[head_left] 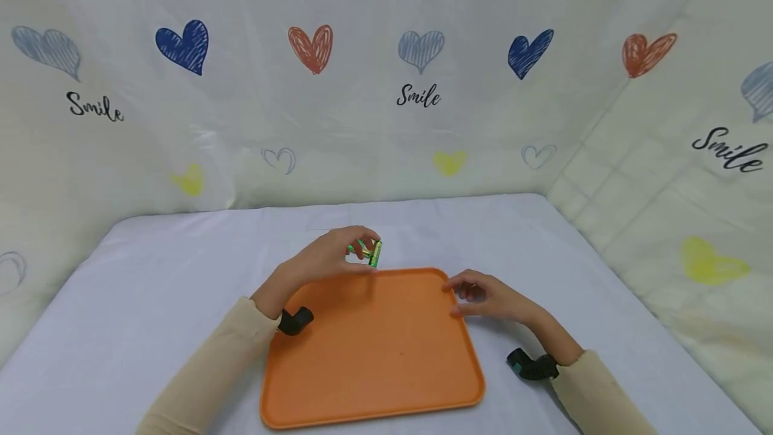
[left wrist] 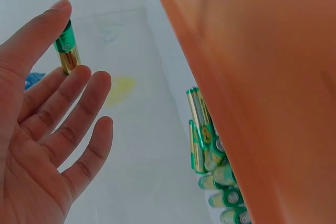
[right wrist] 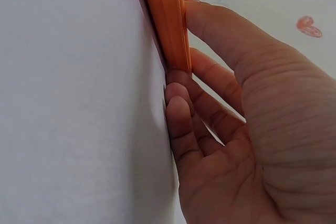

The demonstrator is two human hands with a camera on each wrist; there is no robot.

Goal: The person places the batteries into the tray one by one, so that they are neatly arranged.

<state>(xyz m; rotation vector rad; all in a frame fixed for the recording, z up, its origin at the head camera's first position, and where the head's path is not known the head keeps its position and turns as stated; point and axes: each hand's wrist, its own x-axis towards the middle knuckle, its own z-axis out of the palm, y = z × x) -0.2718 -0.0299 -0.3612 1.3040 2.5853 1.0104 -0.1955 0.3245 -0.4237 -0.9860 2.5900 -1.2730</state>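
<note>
From the left, we see a beige sleeve [head_left: 211, 361] reaching over the white-covered desk [head_left: 121, 307], with a black device [head_left: 296, 321] at the wrist. Beyond it, the left hand [head_left: 329, 254] is raised near the tray's far edge. Its fingers are clamped on a green-and-gold battery [left wrist: 66, 48], pinched end to end between thumb and fingertips; the little finger stands apart from the rest. We find the battery clear of the desk.

Past the same edge, in the left wrist view, a heap of similar batteries [left wrist: 226, 178] lies close beside the rim, partly hidden by it. The orange tray [head_left: 374, 348] lies flat on the desk, its bare inside facing us.

At its right edge, near the far corner, we see the right hand [head_left: 492, 297] holding the rim: the thumb touches it and the other fingers curl at its outer side. A second black device [head_left: 531, 364] sits at that wrist, before another beige sleeve [head_left: 604, 388].
</note>
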